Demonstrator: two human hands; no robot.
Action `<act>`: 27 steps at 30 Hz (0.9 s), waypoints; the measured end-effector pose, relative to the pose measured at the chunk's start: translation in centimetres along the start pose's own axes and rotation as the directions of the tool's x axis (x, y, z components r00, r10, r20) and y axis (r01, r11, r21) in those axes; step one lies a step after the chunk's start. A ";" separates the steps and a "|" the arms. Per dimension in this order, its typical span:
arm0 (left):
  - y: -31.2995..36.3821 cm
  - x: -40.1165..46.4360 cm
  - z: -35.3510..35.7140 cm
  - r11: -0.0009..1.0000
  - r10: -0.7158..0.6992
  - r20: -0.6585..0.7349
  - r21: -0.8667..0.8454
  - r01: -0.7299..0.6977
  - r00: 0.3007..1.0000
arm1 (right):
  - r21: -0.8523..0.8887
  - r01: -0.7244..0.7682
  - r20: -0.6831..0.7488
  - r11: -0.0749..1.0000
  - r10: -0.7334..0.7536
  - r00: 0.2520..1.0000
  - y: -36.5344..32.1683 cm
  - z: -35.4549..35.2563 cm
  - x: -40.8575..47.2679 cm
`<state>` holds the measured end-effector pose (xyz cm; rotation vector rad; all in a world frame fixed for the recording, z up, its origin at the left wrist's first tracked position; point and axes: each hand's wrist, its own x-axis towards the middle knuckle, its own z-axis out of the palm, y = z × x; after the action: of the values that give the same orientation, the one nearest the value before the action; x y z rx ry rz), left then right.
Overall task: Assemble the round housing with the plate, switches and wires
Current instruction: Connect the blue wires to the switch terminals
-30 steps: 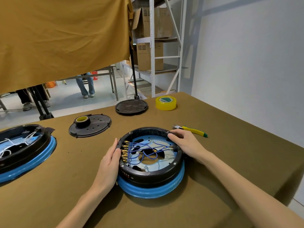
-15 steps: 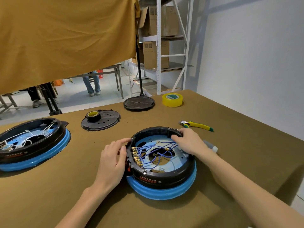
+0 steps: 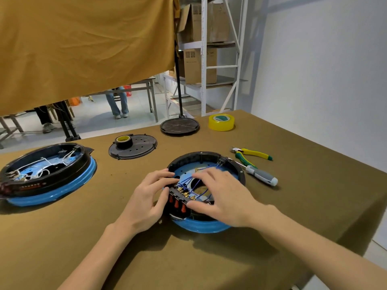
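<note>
I'm working with both hands on the housing (image 3: 206, 193), sitting on the surface right in front of me. My left hand (image 3: 149, 197) is pinching the switch block (image 3: 179, 200) at the near rim, and my right hand (image 3: 222, 195) is resting spread over the blue wires (image 3: 189, 178). Wiring looks in; the cover (image 3: 133, 147), lying beyond my left hand, isn't on yet.
</note>
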<state>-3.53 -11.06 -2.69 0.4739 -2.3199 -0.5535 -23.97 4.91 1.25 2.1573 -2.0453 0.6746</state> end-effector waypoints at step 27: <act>1.6 1.1 1.0 0.991 -0.135 -0.121 -0.001 0.136 0.983 | 0.167 0.025 -0.114 0.986 -0.006 0.993 4.4 1.3 2.9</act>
<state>-5.27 -10.02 -1.96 0.6545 -2.1860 -0.5656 -27.87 1.35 0.19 2.1632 -1.9769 0.9771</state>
